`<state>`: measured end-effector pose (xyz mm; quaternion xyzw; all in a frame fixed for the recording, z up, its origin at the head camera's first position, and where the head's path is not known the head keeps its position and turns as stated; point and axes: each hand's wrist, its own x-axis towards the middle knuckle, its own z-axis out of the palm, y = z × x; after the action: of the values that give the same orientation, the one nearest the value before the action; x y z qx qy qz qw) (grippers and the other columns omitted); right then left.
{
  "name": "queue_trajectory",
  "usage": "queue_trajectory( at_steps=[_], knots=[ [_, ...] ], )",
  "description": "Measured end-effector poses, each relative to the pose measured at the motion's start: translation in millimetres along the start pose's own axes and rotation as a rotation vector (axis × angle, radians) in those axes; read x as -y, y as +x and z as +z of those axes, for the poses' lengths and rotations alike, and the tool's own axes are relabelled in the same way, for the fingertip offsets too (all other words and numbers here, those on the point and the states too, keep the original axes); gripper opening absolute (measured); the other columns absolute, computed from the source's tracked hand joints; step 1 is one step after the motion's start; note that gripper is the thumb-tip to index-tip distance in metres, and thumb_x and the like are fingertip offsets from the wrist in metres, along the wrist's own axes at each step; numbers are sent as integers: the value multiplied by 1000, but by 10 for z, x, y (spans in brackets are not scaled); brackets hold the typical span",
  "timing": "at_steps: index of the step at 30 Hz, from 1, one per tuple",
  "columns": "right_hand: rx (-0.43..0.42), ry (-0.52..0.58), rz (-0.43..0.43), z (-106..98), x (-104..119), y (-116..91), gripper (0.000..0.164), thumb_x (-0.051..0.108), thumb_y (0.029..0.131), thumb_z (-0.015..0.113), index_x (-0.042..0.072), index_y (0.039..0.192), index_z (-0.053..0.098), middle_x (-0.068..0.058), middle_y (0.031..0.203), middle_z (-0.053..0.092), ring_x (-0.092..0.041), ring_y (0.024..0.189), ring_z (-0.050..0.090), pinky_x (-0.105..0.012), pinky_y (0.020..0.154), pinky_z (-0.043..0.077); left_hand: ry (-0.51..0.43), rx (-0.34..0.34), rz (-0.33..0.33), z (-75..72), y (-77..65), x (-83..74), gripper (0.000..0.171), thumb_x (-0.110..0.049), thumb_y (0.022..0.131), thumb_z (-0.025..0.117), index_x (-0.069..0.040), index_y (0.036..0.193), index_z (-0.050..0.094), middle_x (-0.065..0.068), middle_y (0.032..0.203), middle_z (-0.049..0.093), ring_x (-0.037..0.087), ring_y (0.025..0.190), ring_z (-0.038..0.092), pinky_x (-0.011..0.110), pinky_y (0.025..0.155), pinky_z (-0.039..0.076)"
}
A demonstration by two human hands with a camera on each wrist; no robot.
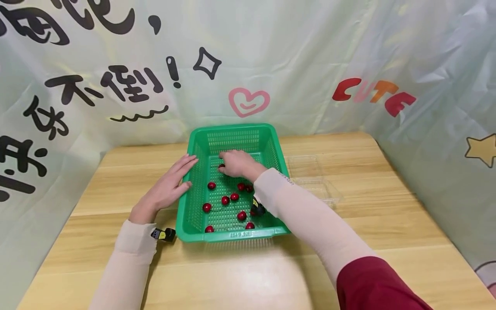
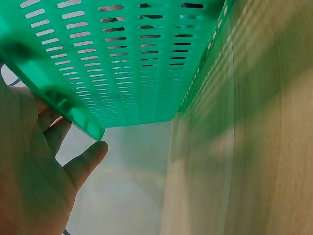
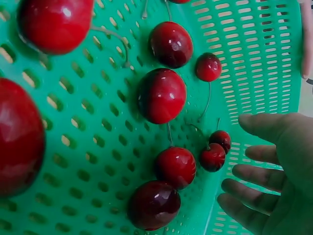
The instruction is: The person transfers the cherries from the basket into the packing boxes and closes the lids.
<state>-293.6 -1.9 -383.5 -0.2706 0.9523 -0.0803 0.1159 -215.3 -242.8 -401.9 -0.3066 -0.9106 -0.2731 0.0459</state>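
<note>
A green plastic basket [image 1: 232, 236] with slotted walls holds several dark red cherries [image 1: 207, 207], some with thin stems. My left hand [image 1: 166, 189] rests at the basket's left rim with its fingers extended; in the left wrist view its thumb [image 2: 88, 164] stays outside, beneath the rim. Inside the basket, toward the far end, is my right hand [image 1: 238, 164]. The right wrist view shows its fingers [image 3: 249, 196] spread and loosely bent, beside a pair of cherries [image 3: 212, 156] near the wall. Part of one cherry [image 1: 221, 166] shows by its fingertips in the head view.
Clear plastic containers [image 1: 306, 167] lie on the wooden table [image 1: 387, 193] right of the basket, partly behind my right forearm. A printed cloth [image 1: 302, 73] hangs behind the table and along both sides. Small black cameras [image 1: 164, 234] sit at the wrists.
</note>
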Motion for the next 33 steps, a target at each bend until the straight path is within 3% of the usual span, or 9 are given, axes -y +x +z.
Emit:
queue_trajectory(
  at_steps=[9,17,27,33],
  knots=[
    [42,-43,25,57,7,-16,57,39,98,56,14,147,45,-8,149,45,-27,139,36,-42,112,32,0,-12,26,10,-13,15,65,-19,93,53,-7,153,31,11,159,25,33,148,12,62,110,23],
    [47,-90,-3,91,-13,-27,46,36,96,60,12,135,55,-7,129,60,-25,117,57,-42,95,47,-15,-6,9,19,9,4,65,-18,93,52,-9,154,31,9,160,24,30,148,11,61,111,24],
    [42,-107,-19,84,24,-39,33,33,96,60,13,123,61,-4,118,63,-23,108,59,-42,89,50,-17,-17,15,-1,8,0,65,-17,93,53,-7,153,32,10,159,25,31,148,11,62,111,23],
    [36,-97,-18,83,38,-52,22,22,96,59,15,116,64,-3,111,64,-21,98,59,-40,84,50,-17,-15,8,-1,-10,-1,65,-17,93,53,-9,153,32,9,159,25,30,148,11,61,111,23]
  ],
)
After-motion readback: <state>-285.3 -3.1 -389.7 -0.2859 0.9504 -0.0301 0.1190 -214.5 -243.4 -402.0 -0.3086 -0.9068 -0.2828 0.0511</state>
